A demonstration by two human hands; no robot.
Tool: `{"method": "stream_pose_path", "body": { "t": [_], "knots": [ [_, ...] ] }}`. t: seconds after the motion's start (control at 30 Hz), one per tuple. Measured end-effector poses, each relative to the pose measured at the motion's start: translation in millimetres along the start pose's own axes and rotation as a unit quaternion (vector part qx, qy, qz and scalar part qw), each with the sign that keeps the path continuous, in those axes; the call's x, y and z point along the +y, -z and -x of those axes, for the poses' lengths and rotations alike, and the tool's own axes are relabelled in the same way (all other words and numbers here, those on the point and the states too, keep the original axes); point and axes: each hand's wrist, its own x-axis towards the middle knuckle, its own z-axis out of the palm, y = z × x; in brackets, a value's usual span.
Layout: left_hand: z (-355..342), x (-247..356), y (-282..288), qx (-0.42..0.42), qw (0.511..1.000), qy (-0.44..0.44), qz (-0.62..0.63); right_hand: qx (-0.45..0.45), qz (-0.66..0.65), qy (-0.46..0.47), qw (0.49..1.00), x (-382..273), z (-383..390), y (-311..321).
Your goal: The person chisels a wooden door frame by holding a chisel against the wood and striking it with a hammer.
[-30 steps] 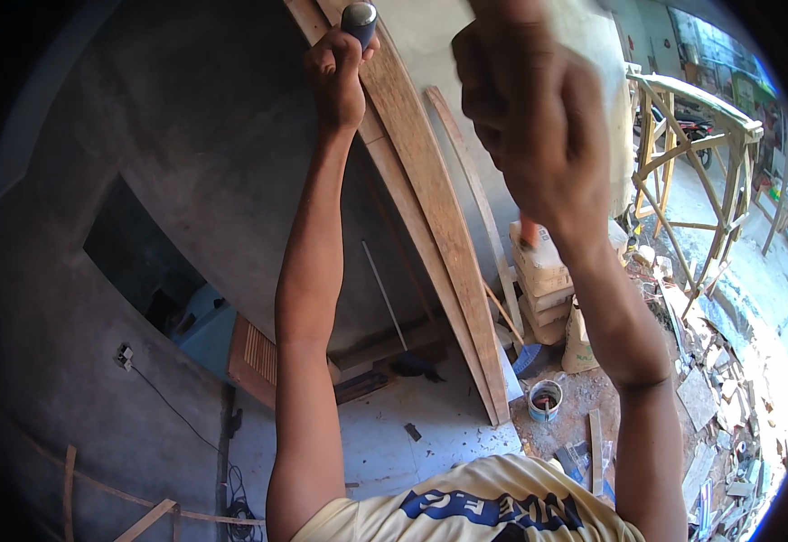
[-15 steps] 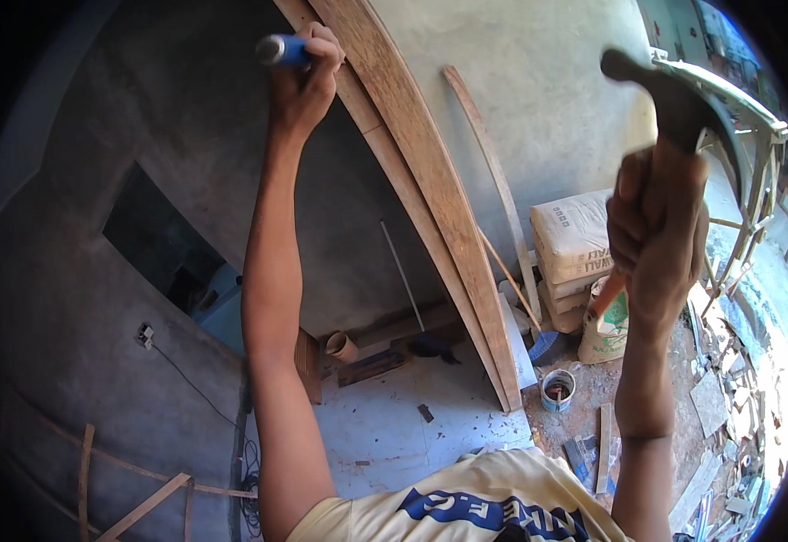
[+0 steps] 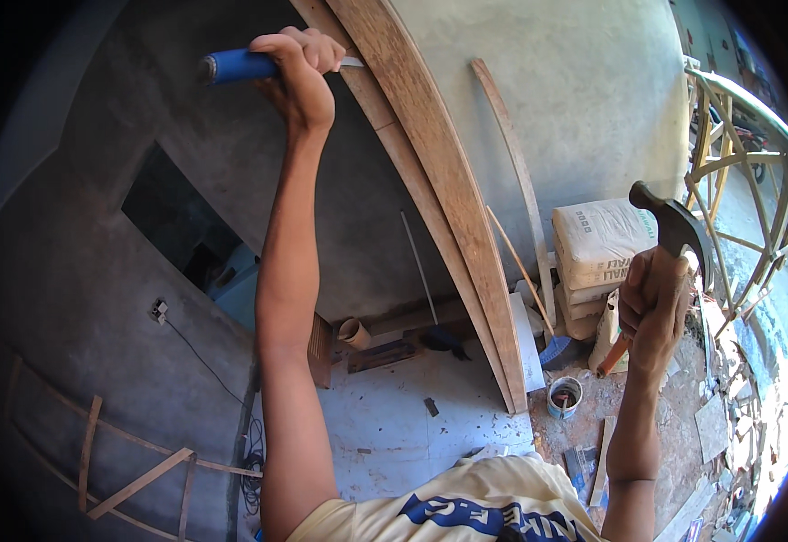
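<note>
My left hand is closed round a chisel with a blue handle. Its short bright blade points right and meets the edge of the wooden door frame, high up. The butt of the handle sticks out to the left of my fist. On the right, my right hand grips a claw hammer by its wooden handle, well apart from the chisel. The dark hammer head stands above my fist, and the handle's lower end shows below it.
Stacked cement bags stand by the wall, near a leaning curved-looking plank and a blue-bladed shovel. A paint bucket sits on the rubble-strewn floor. Wooden scaffolding rises at right. A cable hangs from a wall socket.
The hammer has dropped lower and away from the chisel. My left hand has turned, so the chisel lies more sideways and shows its blade. The whole view has shifted slightly.
</note>
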Motion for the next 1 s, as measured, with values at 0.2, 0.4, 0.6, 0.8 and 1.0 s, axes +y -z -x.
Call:
{"method": "stream_pose_path", "body": {
  "t": [0.2, 0.4, 0.6, 0.8, 1.0],
  "knots": [
    [1.9, -10.8, -1.3, 0.005, 0.998, -0.033, -0.044, -0.007, 0.011, -0.020, 1.000, 10.2, -0.6, 5.8],
    [4.0, -12.3, -3.1, -0.003, 0.997, -0.053, -0.053, -0.006, -0.015, -0.036, 0.999, 21.2, -2.9, 10.3],
    [3.2, -15.8, 0.7, -0.016, 0.996, -0.068, -0.060, -0.011, -0.002, -0.057, 0.998, 18.1, -1.8, 5.7],
    [1.4, -35.6, 24.1, -0.117, 0.988, -0.086, 0.059, -0.014, -0.003, -0.062, 0.998, 18.4, -0.7, 3.2],
    [5.7, -31.1, 5.5, -0.066, 0.992, -0.104, 0.015, -0.001, -0.013, -0.048, 0.999, 28.6, -1.5, 6.5]
  ]
}}
